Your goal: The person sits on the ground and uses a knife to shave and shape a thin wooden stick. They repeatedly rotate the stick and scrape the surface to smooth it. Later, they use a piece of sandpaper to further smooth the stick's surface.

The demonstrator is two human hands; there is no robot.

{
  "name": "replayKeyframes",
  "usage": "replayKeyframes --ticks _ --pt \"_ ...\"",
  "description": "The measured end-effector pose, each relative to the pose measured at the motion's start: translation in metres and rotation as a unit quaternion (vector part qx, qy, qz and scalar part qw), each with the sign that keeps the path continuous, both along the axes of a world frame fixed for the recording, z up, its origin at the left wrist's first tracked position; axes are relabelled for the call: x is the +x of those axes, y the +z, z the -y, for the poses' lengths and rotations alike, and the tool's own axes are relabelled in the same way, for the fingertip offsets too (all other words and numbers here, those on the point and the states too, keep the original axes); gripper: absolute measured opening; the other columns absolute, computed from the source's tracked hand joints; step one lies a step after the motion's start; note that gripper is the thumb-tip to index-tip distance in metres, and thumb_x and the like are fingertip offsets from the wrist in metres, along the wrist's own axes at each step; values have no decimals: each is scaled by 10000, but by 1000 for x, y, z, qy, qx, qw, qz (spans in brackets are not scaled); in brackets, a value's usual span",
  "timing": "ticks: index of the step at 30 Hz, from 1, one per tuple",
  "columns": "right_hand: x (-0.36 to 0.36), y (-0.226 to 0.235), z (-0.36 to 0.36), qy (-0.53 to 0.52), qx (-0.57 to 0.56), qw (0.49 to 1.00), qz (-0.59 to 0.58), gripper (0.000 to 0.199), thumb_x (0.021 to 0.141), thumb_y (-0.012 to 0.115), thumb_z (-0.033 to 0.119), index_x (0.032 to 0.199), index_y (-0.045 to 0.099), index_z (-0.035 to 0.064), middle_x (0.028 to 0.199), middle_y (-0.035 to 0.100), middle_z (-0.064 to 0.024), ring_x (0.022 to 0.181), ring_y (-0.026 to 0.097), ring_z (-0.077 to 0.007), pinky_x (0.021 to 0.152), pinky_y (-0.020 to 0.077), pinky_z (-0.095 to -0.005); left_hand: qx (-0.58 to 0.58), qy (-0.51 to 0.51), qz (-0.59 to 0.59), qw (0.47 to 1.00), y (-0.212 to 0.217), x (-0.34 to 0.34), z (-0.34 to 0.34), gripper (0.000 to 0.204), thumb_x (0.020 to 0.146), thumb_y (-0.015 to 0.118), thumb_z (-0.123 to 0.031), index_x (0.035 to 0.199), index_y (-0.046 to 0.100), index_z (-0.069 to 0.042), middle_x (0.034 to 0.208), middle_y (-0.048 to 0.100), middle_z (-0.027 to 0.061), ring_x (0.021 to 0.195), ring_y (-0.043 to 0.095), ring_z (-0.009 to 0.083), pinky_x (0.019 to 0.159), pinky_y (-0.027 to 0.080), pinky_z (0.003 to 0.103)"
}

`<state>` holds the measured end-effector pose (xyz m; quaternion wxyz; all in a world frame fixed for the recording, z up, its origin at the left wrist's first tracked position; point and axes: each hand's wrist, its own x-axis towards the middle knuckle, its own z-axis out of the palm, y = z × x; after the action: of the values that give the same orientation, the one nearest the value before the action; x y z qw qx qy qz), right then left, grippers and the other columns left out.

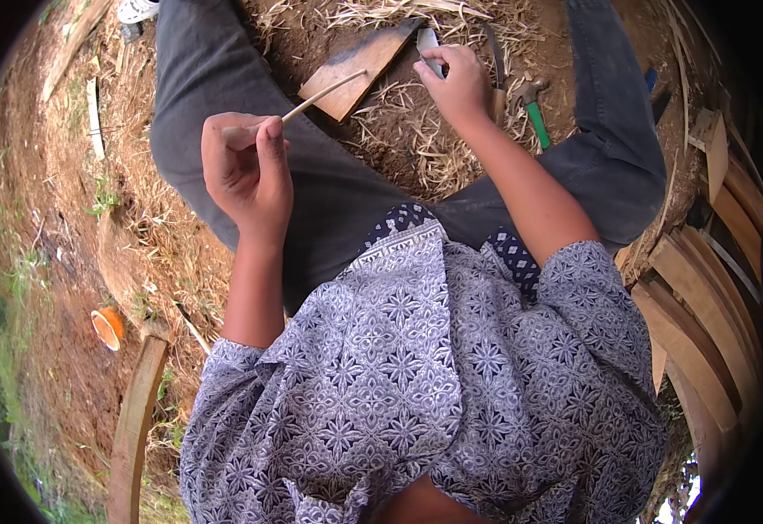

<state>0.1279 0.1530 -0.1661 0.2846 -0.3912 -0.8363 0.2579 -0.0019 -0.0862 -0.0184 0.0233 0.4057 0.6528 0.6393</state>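
Note:
My left hand point(248, 170) is closed, pinching a thin pale wooden stick point(324, 94) between thumb and fingers. The stick slants up to the right, its far end over a wooden board point(359, 74) with a dark, blackened edge. To the right, my right hand point(458, 86) is closed on a small flat piece, grey and whitish point(428, 42), perhaps folded; I cannot make out its exact kind. Close by that hand, a dark curved blade point(496, 57) with a wooden handle lies on the ground. Beside it rests a hammer point(535, 118) with a green grip.
My legs point(215, 113) spread around the work spot, where shavings point(416, 144) litter the brown soil. Wooden planks point(696, 323) are stacked at the right. On the left are an orange round container point(107, 328) and a long timber point(135, 428).

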Motion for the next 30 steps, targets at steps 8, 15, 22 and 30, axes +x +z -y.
replayKeyframes --ticks 8,15,22,30 --pt "1 28 9 -5 -126 984 -129 128 834 669 190 878 655 70 848 653 -70 849 659 -228 730 525 -383 10 11 -15 1000 -5 -2 4 134 986 617 -39 881 548 8 934 582 95 711 618 123 635 551 262" --pt "-9 85 54 144 -322 915 -194 201 933 556 114 1086 646 20 888 675 -62 734 654 -104 671 530 -288 28 -26 51 998 -6 -1 2 165 981 615 -31 887 485 4 1012 622 169 733 677 182 661 583 295" --pt "-21 99 78 251 -218 931 -152 370 965 559 110 1327 626 78 1312 654 -113 1097 661 -208 948 520 -325 70 -67 120 988 -7 -7 -2 103 963 629 0 978 530 27 991 628 159 774 685 182 715 586 284" --pt "-29 75 78 290 -219 927 -91 478 983 433 8 1452 497 78 1562 419 -101 1311 551 -211 996 527 -315 58 -72 64 994 -4 -9 -5 124 1032 524 -88 1081 514 26 1073 603 197 874 699 260 763 631 384"
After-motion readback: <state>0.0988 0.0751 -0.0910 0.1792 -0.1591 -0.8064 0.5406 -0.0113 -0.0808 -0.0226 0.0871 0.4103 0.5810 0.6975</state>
